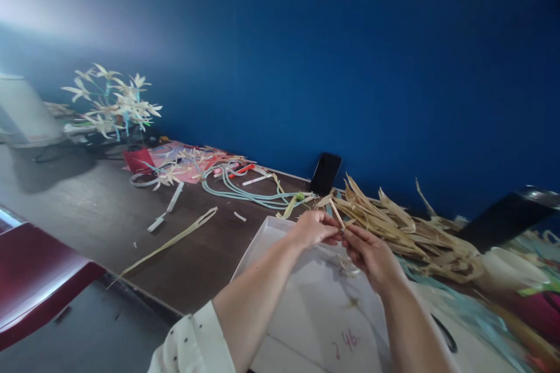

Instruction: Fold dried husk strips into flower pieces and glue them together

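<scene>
My left hand [315, 228] and my right hand [367, 250] meet above a shallow white box lid [301, 309]. A thin pale strip [336, 213] sticks up from between their pinched fingertips, and its lower end is hidden. Both hands are closed on it. Under the fingers, small pale scraps [349, 267] lie in the lid, which has red handwriting. Just beyond my right hand is a heap of dry corn husks [389, 224].
A black phone [325, 173] leans on the blue partition. Pale blue cord [231, 191] lies coiled behind the lid. Husk flowers [116, 105] stand at the left in a red pot [139, 160]. A maroon chair [35, 280] is near the front edge. A dark bottle [511, 215] is at the right.
</scene>
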A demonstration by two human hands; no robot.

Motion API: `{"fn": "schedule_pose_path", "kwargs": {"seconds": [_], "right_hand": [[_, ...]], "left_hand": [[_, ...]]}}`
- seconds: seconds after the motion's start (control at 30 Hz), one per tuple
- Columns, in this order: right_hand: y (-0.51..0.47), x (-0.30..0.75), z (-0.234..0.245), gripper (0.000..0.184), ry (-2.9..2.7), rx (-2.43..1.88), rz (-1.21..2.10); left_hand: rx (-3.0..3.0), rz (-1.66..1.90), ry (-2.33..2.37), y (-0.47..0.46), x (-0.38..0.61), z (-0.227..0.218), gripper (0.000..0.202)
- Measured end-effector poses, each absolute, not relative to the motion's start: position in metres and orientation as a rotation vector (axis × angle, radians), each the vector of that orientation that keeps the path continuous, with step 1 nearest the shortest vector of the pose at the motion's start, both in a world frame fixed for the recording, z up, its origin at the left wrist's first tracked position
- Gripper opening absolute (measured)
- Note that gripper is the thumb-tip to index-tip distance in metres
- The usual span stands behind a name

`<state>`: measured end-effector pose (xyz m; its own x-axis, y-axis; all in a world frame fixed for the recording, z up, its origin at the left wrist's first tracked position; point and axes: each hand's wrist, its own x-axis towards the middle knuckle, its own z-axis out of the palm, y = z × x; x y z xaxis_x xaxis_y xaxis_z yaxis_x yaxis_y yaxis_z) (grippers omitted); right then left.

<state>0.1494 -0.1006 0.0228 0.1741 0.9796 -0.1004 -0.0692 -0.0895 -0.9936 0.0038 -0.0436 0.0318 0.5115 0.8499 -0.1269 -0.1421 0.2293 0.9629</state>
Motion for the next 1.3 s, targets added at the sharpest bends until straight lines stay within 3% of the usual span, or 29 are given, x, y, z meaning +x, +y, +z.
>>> {"fn": "schedule_pose_path", "kwargs": {"seconds": [0.5,0.97,1.3], "right_hand": [[-0.099,0.15,0.02,0.041,-0.906,-1.319,1.143],[-0.099,0.151,0.017,0.052,-1.008,-1.338,1.207],[-0.093,0.149,0.01,0.045,-1.285,-1.47,0.79]], "left_hand": [[1.184,0.667,0.835,-0.045,0.004,0.032,0.017],[1.275,0.767,0.889,-0.049,0.005,0.034,0.009],[1.487,0.852,1.139,-0.047,0.01,0.025,0.015]]}}
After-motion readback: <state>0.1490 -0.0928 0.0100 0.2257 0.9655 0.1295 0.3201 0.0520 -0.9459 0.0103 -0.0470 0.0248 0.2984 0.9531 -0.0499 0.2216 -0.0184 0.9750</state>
